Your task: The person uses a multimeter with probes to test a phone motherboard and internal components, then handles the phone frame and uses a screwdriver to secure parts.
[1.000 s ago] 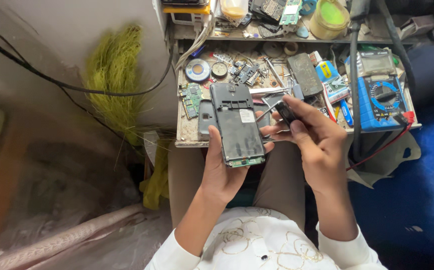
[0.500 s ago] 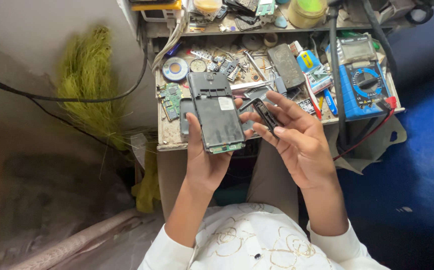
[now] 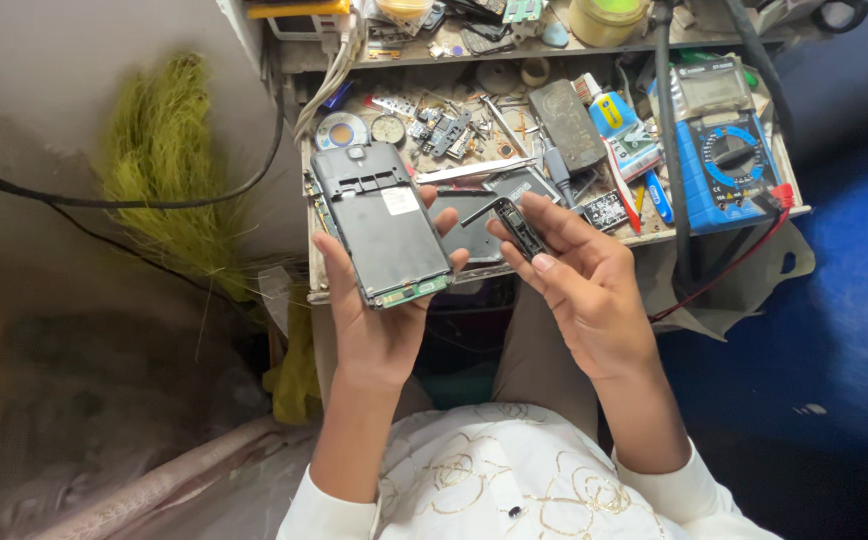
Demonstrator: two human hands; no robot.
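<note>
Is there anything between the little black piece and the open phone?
No. The right hand holds the small black part beside the opened phone in the left hand. Only open air shows between them.

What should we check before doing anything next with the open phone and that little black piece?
1. Opened phone lies held in the left hand: ok.
2. Small black part pinched in the right hand: ok.
3. Part apart from the phone, not touching: ok.
4. Phone's inside faces up, in view: ok.
5. Cluttered tray leaves free room to set things down: not ok.
6. Which slot the part fits: cannot tell.
</note>
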